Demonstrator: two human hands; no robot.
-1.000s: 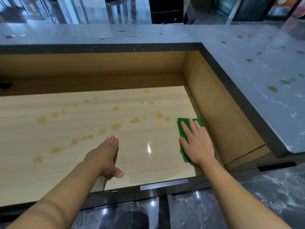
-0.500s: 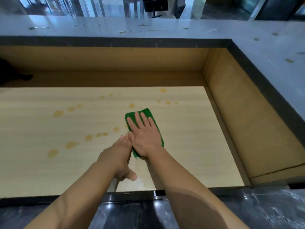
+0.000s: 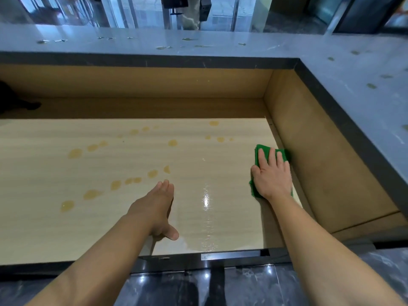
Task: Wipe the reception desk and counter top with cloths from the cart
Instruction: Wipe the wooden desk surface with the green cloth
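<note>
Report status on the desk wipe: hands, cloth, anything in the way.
Right hand flat on green cloth, at desk's right edge beside side panel. Left hand open, empty. Amber spots unwiped mid-desk; no obstacle seen.

The wooden desk (image 3: 66, 228) is closed off at the back by a back panel (image 3: 143, 81) and at the right by a side panel (image 3: 326, 164), both capped by the grey counter top (image 3: 220, 40). Open surface is left between the left hand (image 3: 154, 208) and the right hand (image 3: 272, 177), which is laid flat on the green cloth (image 3: 259, 149) just beside the side panel. A dark object (image 3: 13, 100), perhaps on the rear ledge, is seen far left.
</note>
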